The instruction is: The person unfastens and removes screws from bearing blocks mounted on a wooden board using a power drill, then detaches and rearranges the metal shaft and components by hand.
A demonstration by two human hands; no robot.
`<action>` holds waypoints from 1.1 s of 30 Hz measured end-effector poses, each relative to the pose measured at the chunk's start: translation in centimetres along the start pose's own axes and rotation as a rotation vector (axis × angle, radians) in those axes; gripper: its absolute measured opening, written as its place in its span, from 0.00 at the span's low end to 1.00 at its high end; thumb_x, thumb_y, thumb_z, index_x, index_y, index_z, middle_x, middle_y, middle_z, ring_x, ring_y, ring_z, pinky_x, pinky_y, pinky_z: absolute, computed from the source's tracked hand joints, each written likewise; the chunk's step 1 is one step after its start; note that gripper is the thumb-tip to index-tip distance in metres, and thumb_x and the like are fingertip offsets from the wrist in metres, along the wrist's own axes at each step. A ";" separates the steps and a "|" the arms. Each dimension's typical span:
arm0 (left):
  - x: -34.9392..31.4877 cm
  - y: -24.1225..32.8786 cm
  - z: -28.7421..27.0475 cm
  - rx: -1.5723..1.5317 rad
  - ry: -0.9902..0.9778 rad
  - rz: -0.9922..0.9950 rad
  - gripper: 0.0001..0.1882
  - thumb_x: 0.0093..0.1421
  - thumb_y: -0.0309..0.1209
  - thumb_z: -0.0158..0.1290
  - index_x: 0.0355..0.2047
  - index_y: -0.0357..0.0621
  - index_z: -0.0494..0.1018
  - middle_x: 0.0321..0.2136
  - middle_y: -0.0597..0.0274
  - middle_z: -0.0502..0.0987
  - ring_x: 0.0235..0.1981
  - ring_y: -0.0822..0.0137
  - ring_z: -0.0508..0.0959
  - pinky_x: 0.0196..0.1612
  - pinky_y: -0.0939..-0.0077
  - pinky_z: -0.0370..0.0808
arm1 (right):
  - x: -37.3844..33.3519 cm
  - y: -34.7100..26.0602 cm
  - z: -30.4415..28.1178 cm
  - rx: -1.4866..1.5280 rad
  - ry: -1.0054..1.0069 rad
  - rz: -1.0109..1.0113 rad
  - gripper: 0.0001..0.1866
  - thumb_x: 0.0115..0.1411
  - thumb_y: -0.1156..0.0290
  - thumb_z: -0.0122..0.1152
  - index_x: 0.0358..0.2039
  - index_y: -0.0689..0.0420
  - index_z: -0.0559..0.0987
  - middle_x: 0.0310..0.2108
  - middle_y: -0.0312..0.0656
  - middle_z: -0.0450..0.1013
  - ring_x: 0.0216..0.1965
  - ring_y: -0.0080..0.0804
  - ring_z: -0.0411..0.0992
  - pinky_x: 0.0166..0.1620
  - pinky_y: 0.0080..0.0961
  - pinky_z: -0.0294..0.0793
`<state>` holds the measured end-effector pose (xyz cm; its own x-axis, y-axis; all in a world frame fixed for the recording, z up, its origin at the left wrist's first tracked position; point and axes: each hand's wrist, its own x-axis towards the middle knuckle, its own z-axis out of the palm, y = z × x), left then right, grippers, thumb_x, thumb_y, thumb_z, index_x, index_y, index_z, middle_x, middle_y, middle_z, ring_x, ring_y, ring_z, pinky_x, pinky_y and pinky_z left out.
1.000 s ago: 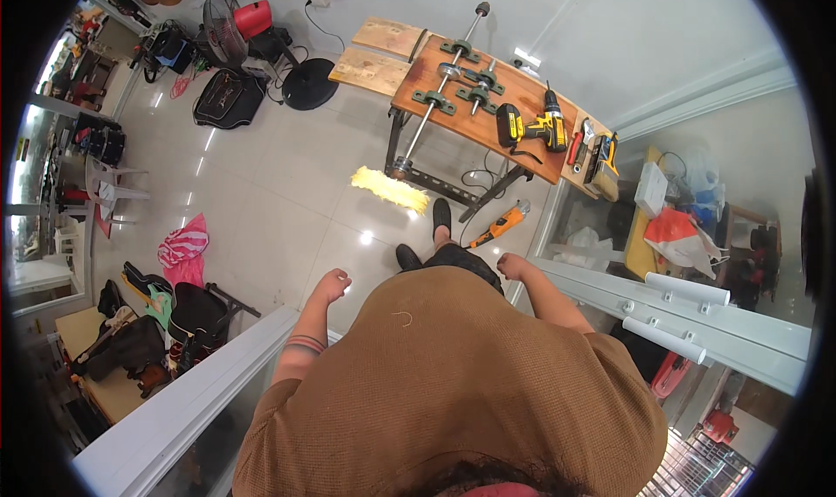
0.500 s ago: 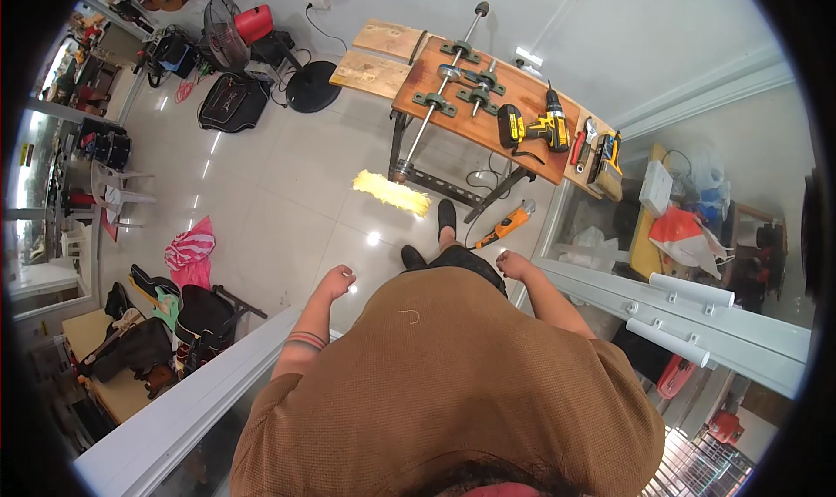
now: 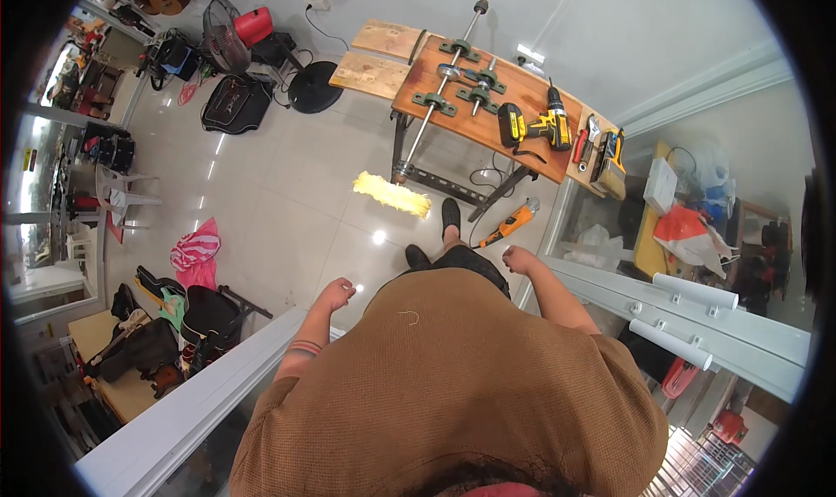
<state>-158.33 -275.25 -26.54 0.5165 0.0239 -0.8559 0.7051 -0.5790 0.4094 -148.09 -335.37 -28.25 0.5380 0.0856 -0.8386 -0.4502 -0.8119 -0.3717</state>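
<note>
My left hand [image 3: 336,294] hangs beside my body over the tiled floor, fingers loosely curled, with nothing seen in it. On the other side, my right hand [image 3: 520,260] is also curled and seems to hold nothing. An orange angle grinder [image 3: 508,225] lies on the floor just ahead of my right hand. Beyond stands a wooden workbench [image 3: 475,57] with a long steel shaft [image 3: 425,130] in bearing blocks. A fluffy yellow buffing wheel [image 3: 392,194] is at the shaft's near end. A yellow and black cordless drill [image 3: 547,130] rests on the bench, touched by neither hand.
Red-handled pliers [image 3: 582,146] and a paintbrush [image 3: 610,173] lie at the bench's right end. White frames [image 3: 196,410] flank me. A standing fan [image 3: 228,36], a black bag [image 3: 235,102] and pink striped cloth [image 3: 196,249] are to the left. Cords run under the bench.
My left hand has swung slightly back toward me, and my right hand slightly forward. My feet and the scene have shifted a little in view. Nothing has been picked up.
</note>
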 end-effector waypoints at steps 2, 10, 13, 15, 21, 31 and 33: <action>0.6 0.0 -0.6 0.068 0.007 0.011 0.22 0.69 0.38 0.64 0.57 0.36 0.79 0.35 0.49 0.87 0.30 0.59 0.86 0.40 0.61 0.84 | -0.1 -0.2 0.3 -0.022 0.019 -0.033 0.21 0.67 0.60 0.63 0.49 0.66 0.87 0.47 0.61 0.85 0.50 0.56 0.85 0.56 0.45 0.83; 3.3 4.2 -3.1 0.007 0.122 0.143 0.23 0.69 0.39 0.62 0.58 0.35 0.78 0.36 0.48 0.86 0.31 0.58 0.86 0.43 0.61 0.83 | 0.1 -0.9 1.0 -0.247 -0.002 -0.209 0.20 0.67 0.63 0.59 0.50 0.64 0.87 0.42 0.54 0.86 0.41 0.51 0.87 0.49 0.43 0.84; 2.8 6.2 -2.5 -0.004 0.125 0.163 0.24 0.70 0.39 0.62 0.59 0.34 0.77 0.40 0.46 0.86 0.34 0.58 0.87 0.45 0.61 0.83 | 1.1 0.0 1.0 -0.294 -0.006 -0.205 0.20 0.68 0.62 0.59 0.50 0.62 0.88 0.47 0.56 0.85 0.49 0.54 0.84 0.55 0.44 0.82; 2.0 7.4 -1.7 0.012 0.101 0.166 0.24 0.70 0.39 0.62 0.60 0.35 0.77 0.41 0.46 0.86 0.35 0.58 0.87 0.45 0.61 0.83 | 2.4 1.5 1.1 -0.410 -0.005 -0.285 0.20 0.69 0.62 0.58 0.50 0.61 0.88 0.52 0.56 0.82 0.53 0.54 0.82 0.59 0.44 0.81; 1.9 3.2 0.3 0.052 0.043 0.120 0.24 0.70 0.39 0.62 0.60 0.36 0.78 0.41 0.44 0.87 0.35 0.57 0.87 0.45 0.60 0.84 | 1.7 -0.6 0.5 -0.362 -0.003 -0.210 0.19 0.69 0.64 0.57 0.52 0.60 0.88 0.53 0.55 0.81 0.55 0.55 0.81 0.60 0.43 0.80; 0.9 0.6 -0.8 0.073 0.037 0.033 0.22 0.70 0.37 0.63 0.57 0.34 0.78 0.39 0.49 0.86 0.32 0.60 0.87 0.39 0.63 0.84 | 0.8 -0.8 1.5 -0.284 -0.014 -0.215 0.19 0.68 0.62 0.60 0.50 0.61 0.87 0.48 0.54 0.85 0.49 0.50 0.85 0.54 0.43 0.83; 0.8 1.4 -0.9 0.064 0.038 0.050 0.22 0.70 0.37 0.63 0.58 0.34 0.78 0.40 0.49 0.86 0.33 0.59 0.86 0.40 0.63 0.84 | 1.3 -0.1 1.9 -0.333 0.002 -0.268 0.19 0.67 0.62 0.60 0.49 0.62 0.87 0.46 0.53 0.86 0.47 0.50 0.85 0.52 0.43 0.83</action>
<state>-156.48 -275.25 -26.40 0.5691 0.0239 -0.8219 0.6461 -0.6313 0.4290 -148.68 -334.06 -30.09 0.6065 0.3181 -0.7287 -0.0394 -0.9033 -0.4272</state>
